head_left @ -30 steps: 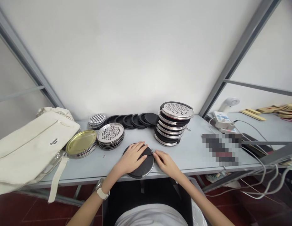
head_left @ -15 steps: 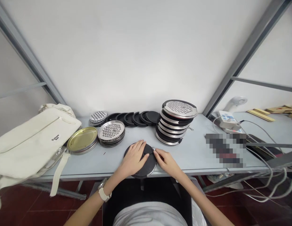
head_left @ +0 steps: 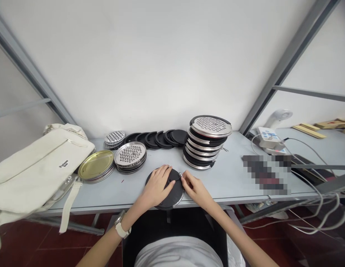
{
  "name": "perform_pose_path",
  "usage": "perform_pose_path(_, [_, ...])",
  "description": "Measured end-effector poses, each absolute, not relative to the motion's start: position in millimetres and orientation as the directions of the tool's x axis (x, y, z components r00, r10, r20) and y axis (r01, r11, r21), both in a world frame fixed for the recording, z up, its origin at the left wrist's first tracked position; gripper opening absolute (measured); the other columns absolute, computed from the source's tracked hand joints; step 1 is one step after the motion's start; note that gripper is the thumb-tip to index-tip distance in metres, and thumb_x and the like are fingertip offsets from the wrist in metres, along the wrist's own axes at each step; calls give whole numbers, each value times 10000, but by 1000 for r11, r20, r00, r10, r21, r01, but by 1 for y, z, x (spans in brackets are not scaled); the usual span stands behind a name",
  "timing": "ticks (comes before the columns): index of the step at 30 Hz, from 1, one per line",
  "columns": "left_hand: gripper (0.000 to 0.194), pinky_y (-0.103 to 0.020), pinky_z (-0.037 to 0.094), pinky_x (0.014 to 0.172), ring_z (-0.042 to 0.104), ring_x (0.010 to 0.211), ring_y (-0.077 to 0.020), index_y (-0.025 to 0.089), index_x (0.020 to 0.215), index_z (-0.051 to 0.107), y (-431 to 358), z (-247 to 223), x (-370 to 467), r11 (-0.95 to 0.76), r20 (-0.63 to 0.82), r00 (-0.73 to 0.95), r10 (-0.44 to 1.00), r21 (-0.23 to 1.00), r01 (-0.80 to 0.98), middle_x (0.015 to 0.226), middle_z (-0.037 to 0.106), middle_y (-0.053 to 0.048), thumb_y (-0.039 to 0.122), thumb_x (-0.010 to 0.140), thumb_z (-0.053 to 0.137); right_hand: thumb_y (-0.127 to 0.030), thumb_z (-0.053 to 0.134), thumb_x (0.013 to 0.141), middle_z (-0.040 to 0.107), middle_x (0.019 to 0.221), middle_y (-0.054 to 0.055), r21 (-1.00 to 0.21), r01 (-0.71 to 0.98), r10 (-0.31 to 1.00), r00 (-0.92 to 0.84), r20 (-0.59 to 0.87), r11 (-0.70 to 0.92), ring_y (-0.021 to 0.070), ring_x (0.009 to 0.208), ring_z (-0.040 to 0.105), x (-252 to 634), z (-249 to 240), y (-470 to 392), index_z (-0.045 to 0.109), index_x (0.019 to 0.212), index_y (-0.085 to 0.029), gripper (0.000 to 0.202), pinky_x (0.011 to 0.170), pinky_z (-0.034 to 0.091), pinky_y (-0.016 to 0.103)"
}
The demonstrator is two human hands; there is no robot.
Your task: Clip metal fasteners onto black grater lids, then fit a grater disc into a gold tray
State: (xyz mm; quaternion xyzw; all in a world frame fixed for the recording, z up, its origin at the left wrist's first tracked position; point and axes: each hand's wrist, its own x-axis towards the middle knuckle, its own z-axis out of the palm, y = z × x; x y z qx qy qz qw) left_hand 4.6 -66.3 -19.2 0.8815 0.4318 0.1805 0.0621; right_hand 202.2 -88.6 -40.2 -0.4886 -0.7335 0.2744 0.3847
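Observation:
A round black disc with a silvery strip on its right rim lies at the table's front edge. My left hand rests on it with the palm down and the fingers laid out flat. At the disc's upper right rim, my right hand pinches a small metal piece. Behind the hands stands a tall stack of black and silver discs, topped by a perforated metal plate. Overlapping black discs lie in a row along the wall.
Left of the disc are grater plates, smaller perforated plates and gold-coloured lids. A cream bag overhangs the table's left end. On the right are a white device, cables and wooden strips.
The view has shifted slightly. Both hands stay at the disc, and the fingers of my right hand have moved a little at its rim.

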Motion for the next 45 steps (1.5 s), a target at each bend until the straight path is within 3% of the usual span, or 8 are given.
perform_pose_path(7, [475,-436,309,1085,329,1354,-252,191,1399,349,-66,-18,4,-624,262,567,781,270,734,1443,401,-110,410,978,324,-420,409,957,310,569,-74,-859,415,954,-121,274,299,125,522,352,208,-42,-86,509,938,-218,226,538,314,241])
perform_pose_path(10, [475,-430,310,1086,329,1355,-251,187,1398,352,-66,-18,4,-620,257,565,784,269,737,1445,399,-108,408,977,329,-428,449,942,413,623,-45,-873,383,950,-43,310,303,134,575,424,212,-45,-82,547,933,-202,246,583,366,250])
perform_pose_path(13, [476,-430,317,1081,336,1351,-248,186,1399,352,-67,-17,4,-622,257,567,782,266,737,1443,404,-107,405,976,334,-413,489,927,552,831,41,-866,346,920,17,392,362,173,755,528,215,-46,-79,578,910,-187,243,714,432,289])
perform_pose_path(16, [479,-428,315,1083,326,1357,-243,188,1404,341,-67,-17,4,-624,252,572,781,256,738,1450,394,-99,408,978,325,-388,484,934,585,901,64,-886,269,921,-13,388,377,193,856,560,216,-45,-78,560,902,-190,214,799,443,313])
perform_pose_path(21, [480,-420,313,1086,314,1363,-238,178,1397,345,-67,-18,5,-619,243,571,784,245,746,1455,387,-95,410,977,327,-365,460,949,562,756,4,-905,273,942,-176,285,325,151,706,538,213,-44,-81,534,901,-196,191,700,425,265])
perform_pose_path(26, [472,-432,318,1082,328,1354,-243,179,1391,357,-67,-18,5,-619,254,567,784,248,745,1445,401,-99,403,976,334,-383,465,942,444,636,-41,-887,350,952,-169,255,300,128,601,434,212,-44,-79,543,914,-193,208,596,366,242])
perform_pose_path(32, [476,-425,320,1081,331,1350,-239,174,1393,355,-67,-17,5,-618,252,567,784,248,746,1440,408,-96,397,973,349,-393,446,942,439,628,-36,-879,370,948,-210,238,302,136,599,431,211,-42,-75,593,1101,-187,299,590,365,243])
perform_pose_path(45, [468,-423,322,1080,337,1348,-234,192,1394,353,-66,-18,4,-611,244,562,790,247,752,1442,406,-92,410,980,329,-384,404,966,432,621,-40,-859,395,937,-256,238,326,126,580,413,214,-44,-78,580,1177,-188,338,578,357,244])
